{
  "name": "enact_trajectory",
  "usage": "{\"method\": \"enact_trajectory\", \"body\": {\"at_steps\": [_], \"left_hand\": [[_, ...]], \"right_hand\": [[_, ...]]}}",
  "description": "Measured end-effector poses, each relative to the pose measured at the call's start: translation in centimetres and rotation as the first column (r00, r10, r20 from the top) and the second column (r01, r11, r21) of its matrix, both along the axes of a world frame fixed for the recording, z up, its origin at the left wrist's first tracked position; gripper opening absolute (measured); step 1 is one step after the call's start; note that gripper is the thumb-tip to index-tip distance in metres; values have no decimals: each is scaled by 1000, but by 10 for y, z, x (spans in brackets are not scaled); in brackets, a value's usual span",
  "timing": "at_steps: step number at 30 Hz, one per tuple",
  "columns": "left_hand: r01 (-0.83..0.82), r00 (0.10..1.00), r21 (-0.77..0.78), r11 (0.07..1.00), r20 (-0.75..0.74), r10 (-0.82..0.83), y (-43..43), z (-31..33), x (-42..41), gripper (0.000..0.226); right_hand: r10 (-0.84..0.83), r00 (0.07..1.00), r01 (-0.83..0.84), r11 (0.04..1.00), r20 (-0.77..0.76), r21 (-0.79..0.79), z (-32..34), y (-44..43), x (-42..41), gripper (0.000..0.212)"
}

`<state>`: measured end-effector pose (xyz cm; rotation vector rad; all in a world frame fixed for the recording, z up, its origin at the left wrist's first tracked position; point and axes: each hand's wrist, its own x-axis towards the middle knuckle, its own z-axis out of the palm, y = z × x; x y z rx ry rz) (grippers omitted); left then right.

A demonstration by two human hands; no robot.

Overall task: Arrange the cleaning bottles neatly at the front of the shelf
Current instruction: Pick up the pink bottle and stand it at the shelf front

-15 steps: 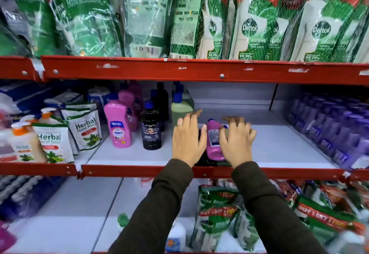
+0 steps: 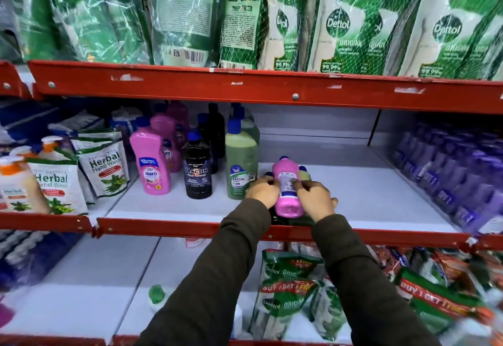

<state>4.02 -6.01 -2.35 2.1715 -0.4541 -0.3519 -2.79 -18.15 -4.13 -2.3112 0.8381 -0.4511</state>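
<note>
Both hands flanked the small pink bottle [image 2: 286, 188] at the shelf's front edge [image 2: 174, 226]: left hand [image 2: 263, 190] and right hand [image 2: 315, 199] had fingers clamped on its sides. Its long axis leaned backward, cap away, equally near each hand.

Shelf edge [image 2: 163, 228]: red. Left of green bottle [image 2: 241, 166], blue cap: black bottle [image 2: 197, 173]; pink bottle [image 2: 150, 164]. Right: small pink bottle [image 2: 287, 192], white label. Far right: purple bottles [image 2: 451, 177]. Sleeves [image 2: 217, 277]: dark brown.
</note>
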Motion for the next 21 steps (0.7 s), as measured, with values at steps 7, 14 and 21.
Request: {"method": "enact_trajectory", "body": {"at_steps": [7, 14, 21], "left_hand": [[-117, 988, -494, 862, -145, 51, 12, -4, -7, 33], [-69, 997, -747, 661, -82, 11, 71, -2, -14, 39], [5, 998, -756, 655, 49, 49, 161, -4, 2, 39]], "right_hand": [[-32, 902, -134, 928, 431, 348, 5, 19, -13, 35], [-22, 767, -327, 846, 641, 421, 13, 62, -15, 40], [111, 723, -436, 839, 682, 326, 15, 137, 7, 51]]}}
